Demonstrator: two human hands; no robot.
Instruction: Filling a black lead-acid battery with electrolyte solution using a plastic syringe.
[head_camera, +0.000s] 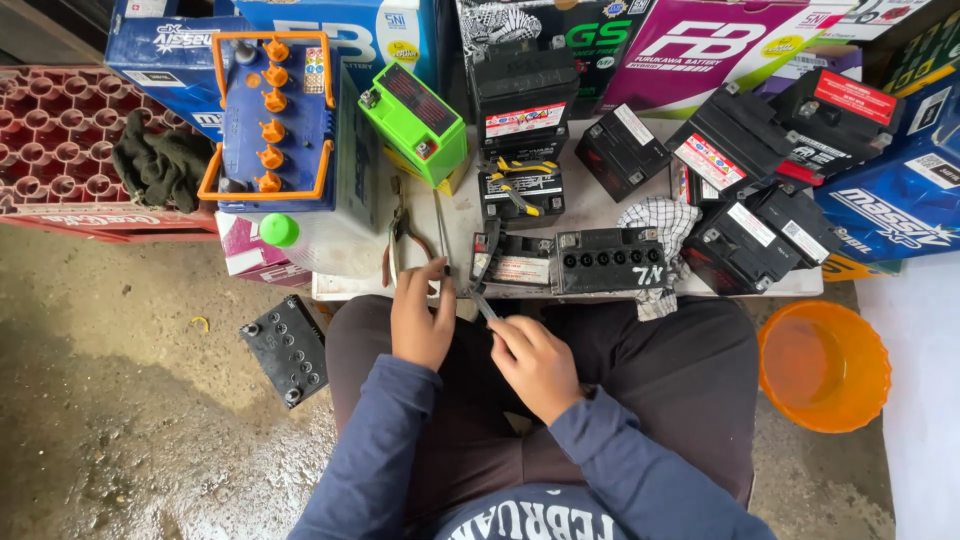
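My left hand (420, 318) rests at the front edge of a low white table (455, 215), its fingers curled near a pair of red-handled pliers (398, 240) and a thin metal rod (441, 228). My right hand (535, 362) is over my lap, closed on a slim metal tool (482, 303) whose tip points up toward a small black battery (510, 262). Next to that battery lies a longer black battery (610, 260) with a row of open cell holes. Whether the left hand grips anything is unclear.
Several black batteries crowd the table, with a green battery (413, 122) and a blue battery with orange caps (270, 120). A checked cloth (660, 225), an orange basin (825, 365) right, a black battery (288, 348) on wet concrete left, a red crate (60, 130).
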